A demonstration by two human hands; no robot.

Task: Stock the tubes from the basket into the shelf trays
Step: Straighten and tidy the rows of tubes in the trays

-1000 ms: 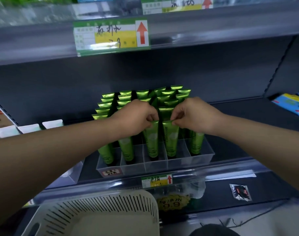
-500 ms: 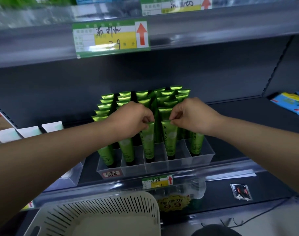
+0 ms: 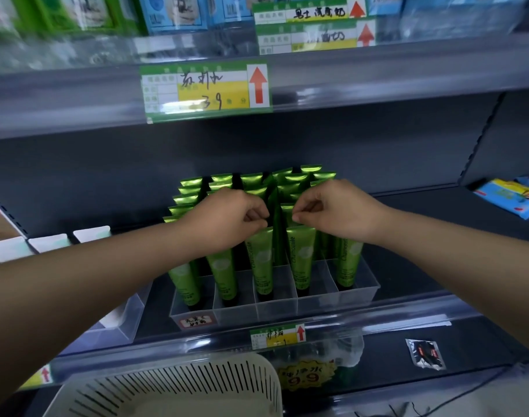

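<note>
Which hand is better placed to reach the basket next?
The left hand, probably: the basket sits low, left of centre, below the left forearm. The right hand is farther right above the tray and would have to cross over.

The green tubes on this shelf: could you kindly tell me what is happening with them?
A person is stocking green tubes into a clear divided tray on the shelf. The left hand and right hand sit with curled fingers at the tops of two neighbouring front tubes, which stand cap-down in their lanes; whether they pinch or merely touch is unclear. The white basket below shows no tubes in its visible part.
</note>
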